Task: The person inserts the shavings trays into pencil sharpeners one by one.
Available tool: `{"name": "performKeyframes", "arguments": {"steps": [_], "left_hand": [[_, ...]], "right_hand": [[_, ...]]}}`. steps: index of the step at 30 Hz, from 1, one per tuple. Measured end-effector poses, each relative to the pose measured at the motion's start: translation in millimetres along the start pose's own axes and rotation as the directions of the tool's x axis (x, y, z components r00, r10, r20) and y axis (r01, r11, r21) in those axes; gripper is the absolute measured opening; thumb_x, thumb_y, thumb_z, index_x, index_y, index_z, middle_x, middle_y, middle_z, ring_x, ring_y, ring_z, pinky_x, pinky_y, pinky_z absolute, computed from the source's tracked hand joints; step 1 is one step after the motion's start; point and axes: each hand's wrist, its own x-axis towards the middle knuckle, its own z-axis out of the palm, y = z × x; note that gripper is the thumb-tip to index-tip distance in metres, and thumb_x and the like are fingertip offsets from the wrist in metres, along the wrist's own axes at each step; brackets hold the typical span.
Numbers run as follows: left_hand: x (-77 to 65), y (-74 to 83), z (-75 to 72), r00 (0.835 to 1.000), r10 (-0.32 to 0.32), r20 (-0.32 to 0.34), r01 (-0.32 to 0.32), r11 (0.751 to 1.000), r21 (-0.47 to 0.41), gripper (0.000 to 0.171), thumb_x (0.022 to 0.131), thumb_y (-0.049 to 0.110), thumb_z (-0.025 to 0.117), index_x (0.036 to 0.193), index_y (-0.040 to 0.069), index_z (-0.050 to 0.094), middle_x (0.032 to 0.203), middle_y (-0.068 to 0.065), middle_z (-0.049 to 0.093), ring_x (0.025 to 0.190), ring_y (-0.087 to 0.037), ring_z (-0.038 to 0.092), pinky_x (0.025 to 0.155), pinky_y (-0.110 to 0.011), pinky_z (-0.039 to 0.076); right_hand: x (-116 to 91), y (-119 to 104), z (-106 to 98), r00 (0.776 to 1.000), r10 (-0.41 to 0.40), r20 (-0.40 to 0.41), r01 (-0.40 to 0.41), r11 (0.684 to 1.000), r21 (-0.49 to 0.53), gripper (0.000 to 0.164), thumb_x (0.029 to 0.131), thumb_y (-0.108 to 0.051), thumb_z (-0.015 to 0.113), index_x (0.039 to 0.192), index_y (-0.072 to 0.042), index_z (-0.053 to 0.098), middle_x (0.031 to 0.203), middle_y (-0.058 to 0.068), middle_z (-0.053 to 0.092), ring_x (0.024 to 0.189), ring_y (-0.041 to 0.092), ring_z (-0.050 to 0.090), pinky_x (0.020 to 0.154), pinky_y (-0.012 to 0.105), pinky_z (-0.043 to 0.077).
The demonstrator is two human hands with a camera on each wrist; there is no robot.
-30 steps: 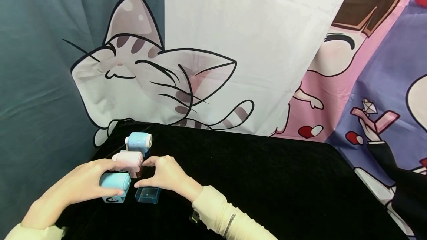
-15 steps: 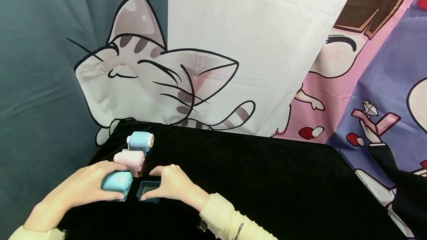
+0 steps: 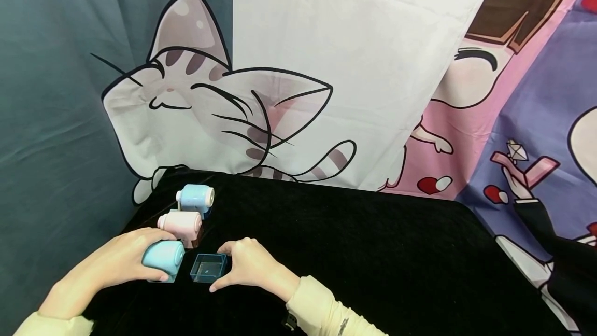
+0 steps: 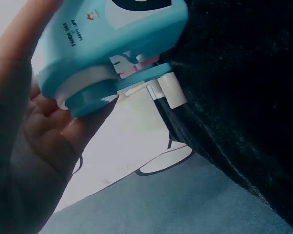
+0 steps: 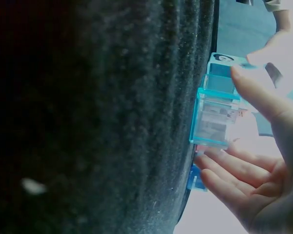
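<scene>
At the left of the head view, my left hand grips a teal hand-crank pencil sharpener between thumb and fingers. The left wrist view shows its panda print, its crank arm and a pale crank knob. Just right of it, a see-through blue shavings drawer lies on the black cloth, its top uncovered. My right hand is at the drawer's right side, thumb and forefinger apart with nothing between them. In the right wrist view, its fingers stretch out beside the drawer.
Behind the teal sharpener stand a pink sharpener and a blue one, in a row. Black cloth covers the table. A printed cat curtain hangs along the back.
My right hand has drawn back from beside the pink sharpener, down and rightward past the drawer, leaving it uncovered. The teal sharpener has tilted in my left hand, so its panda front no longer shows from above.
</scene>
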Motion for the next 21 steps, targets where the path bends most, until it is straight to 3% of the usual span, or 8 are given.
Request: {"name": "performKeyframes", "arguments": {"steps": [9,16,21], "left_hand": [[0.1,-11.8,4.8,0.997,0.066,0.034,-0.064,0.996,-0.060,0.058,0.060,0.054,0.075,0.102,0.018,0.058,0.090,0.012,0.054,0.075,-0.004,0.046,0.063,-0.029,0.044],[0.8,-13.7,6.7,0.993,0.113,0.019,-0.110,0.990,-0.091,0.052,0.060,0.049,0.077,0.099,0.021,0.057,0.087,0.015,0.053,0.073,-0.002,0.046,0.060,-0.027,0.044],[1.3,-14.8,6.5,0.994,0.099,0.046,-0.094,0.991,-0.097,0.053,0.061,0.048,0.077,0.099,0.018,0.059,0.087,0.014,0.055,0.072,-0.002,0.047,0.059,-0.027,0.044]], "right_hand": [[0.7,0.4,1.4,1.000,0.006,0.010,-0.006,1.000,0.017,0.054,0.066,-0.048,0.076,0.106,-0.014,0.064,0.096,-0.009,0.066,0.077,-0.008,0.053,0.066,0.007,0.043],[2.9,1.2,3.2,1.000,0.012,0.012,-0.013,0.999,0.034,0.045,0.067,-0.046,0.076,0.099,-0.016,0.065,0.084,-0.012,0.066,0.067,-0.011,0.049,0.060,0.006,0.041],[4.0,1.1,3.4,1.000,0.021,0.010,-0.021,0.999,0.028,0.043,0.067,-0.045,0.076,0.097,-0.017,0.065,0.081,-0.013,0.065,0.066,-0.012,0.047,0.060,0.006,0.041]]}}
